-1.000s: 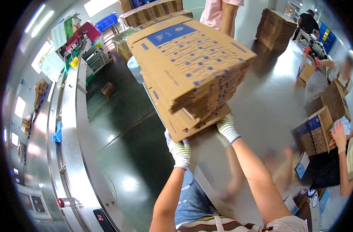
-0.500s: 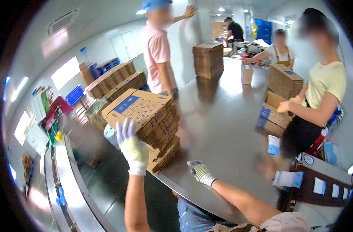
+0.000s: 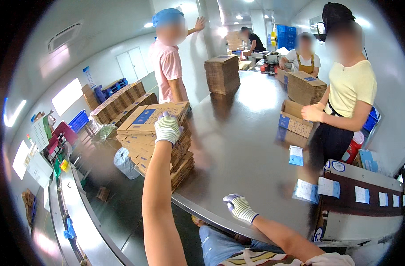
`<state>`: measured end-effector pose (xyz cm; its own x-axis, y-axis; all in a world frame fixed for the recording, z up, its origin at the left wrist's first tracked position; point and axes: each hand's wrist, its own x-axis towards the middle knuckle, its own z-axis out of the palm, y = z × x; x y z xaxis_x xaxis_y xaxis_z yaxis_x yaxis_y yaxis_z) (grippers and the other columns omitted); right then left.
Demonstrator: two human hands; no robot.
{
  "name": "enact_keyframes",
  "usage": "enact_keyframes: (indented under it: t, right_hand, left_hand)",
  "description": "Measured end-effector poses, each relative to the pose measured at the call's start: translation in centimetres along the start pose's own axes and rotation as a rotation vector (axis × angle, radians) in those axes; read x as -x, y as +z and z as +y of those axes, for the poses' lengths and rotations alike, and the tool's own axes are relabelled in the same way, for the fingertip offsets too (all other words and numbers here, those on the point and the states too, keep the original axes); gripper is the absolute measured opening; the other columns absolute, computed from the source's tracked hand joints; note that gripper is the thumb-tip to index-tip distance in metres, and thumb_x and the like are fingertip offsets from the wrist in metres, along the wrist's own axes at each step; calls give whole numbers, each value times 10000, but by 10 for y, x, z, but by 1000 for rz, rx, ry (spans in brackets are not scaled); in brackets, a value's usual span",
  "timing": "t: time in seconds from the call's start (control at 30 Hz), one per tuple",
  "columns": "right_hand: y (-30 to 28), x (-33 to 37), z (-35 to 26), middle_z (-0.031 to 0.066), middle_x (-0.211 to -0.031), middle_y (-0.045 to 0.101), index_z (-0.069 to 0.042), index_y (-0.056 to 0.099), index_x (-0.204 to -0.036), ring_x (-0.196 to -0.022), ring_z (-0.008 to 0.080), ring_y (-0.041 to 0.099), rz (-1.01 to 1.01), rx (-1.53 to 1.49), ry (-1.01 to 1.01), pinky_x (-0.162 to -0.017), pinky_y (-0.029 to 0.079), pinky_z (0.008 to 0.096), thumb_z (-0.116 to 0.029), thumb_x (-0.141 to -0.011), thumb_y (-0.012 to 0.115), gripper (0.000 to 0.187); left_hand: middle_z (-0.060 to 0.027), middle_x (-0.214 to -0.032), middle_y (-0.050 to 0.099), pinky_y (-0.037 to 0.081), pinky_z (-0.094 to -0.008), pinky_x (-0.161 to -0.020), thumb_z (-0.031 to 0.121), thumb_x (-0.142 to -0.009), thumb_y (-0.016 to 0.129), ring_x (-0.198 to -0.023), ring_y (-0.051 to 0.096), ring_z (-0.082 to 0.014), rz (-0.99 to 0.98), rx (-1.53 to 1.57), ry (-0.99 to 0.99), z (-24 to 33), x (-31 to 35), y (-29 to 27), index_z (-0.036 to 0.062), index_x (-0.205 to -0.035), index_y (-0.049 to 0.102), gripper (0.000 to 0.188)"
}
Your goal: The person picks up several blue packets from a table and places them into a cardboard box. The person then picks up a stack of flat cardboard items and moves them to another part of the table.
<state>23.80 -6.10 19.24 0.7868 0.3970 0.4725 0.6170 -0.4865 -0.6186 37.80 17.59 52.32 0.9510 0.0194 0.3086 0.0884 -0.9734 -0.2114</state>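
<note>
My left hand point(image 3: 168, 128), in a striped glove with pale purple fingers, rests on a stack of flat brown cartons point(image 3: 136, 142). Its fingers lie over the near right corner of the top carton, which bears a blue panel. Beneath, the cartons are piled unevenly at the left edge of the metal table. In a matching glove, my right hand point(image 3: 240, 208) lies low over the table's near side, fingers loosely curled and nothing visible in them. My left palm and what is under it are hidden.
The metal table point(image 3: 238, 133) carries another carton stack point(image 3: 222, 74) farther back. A person in yellow stands at right by an open carton point(image 3: 295, 119); one in pink stands at left. Blue-and-white packets lie along a dark conveyor point(image 3: 344, 213). A metal rail point(image 3: 85, 208) runs at left.
My left hand has come down from a raised, spread pose onto the top cartons. My right hand stays low over the table. The view has shifted, and the person in yellow stands more upright.
</note>
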Motion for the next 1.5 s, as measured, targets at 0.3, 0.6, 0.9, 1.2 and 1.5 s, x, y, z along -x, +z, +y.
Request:
enact_keyframes:
  t: [0.3,0.6,0.9,1.2,1.5]
  right_hand:
    - [6,3,13,107,-944,648,-119,627,-947,-910,318,587,50,-2,-2,-834,469,435,-77,-754,581,203]
    - [6,-5,-2,101,-916,652,-133,632,-904,-892,318,590,66,4,-6,-832,455,449,-88,-763,583,156]
    - [2,-2,9,143,-899,630,-79,631,-894,-867,330,580,42,-69,0,-811,450,442,-126,-808,555,124]
    - [-18,-13,13,145,-988,637,-36,637,-996,-988,291,578,-165,-261,147,-896,443,390,-125,-816,608,204]
    - [-213,-61,181,182,-1413,358,9,301,-1398,-1277,312,380,507,-261,-65,-1072,301,412,-372,-961,416,591]
  left_hand:
    - [-229,-1166,540,473,-438,-895,318,-768,672,-1079,558,-361,-133,-25,-12,-63,81,-25,40,-1207,511,544]
    - [-232,-1278,494,430,-431,-968,271,-794,606,-1148,522,-368,-153,2,183,-13,10,-28,162,-1387,385,642]
    - [-198,-934,638,538,-430,-613,126,-885,462,-785,666,-322,170,-46,210,-16,41,4,38,-1072,552,226]
    - [-116,-846,630,526,-359,-607,66,-832,582,-713,640,-264,1060,212,268,-71,111,-79,46,-1059,555,230]
    - [-102,-718,581,469,-373,-609,254,-870,558,-662,585,-297,711,973,431,26,235,-66,58,-913,603,205]
